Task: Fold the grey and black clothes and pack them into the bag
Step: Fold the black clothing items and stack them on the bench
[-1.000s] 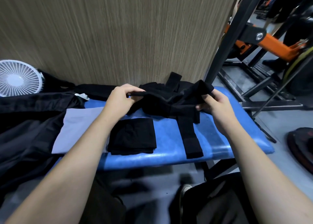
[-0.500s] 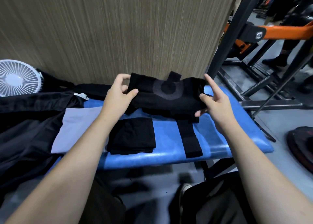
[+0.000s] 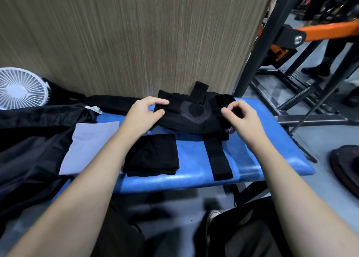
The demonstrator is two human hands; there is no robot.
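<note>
Both forearms reach forward over the blue bench (image 3: 194,177). Left hand (image 3: 144,113) pinches the left edge of the black garment (image 3: 194,116) between thumb and forefinger, palm down. Right hand (image 3: 242,118) has fingers curled, pinching the garment's right edge. The garment lies across the bench's far side, one strap (image 3: 220,159) hanging toward the near edge. A folded black cloth (image 3: 153,155) lies just beside it, a grey cloth (image 3: 87,146) further left.

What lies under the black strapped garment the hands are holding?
The blue bench shows beneath the garment, and one strap lies on it. Whatever sits under the garment's middle is covered.
</note>
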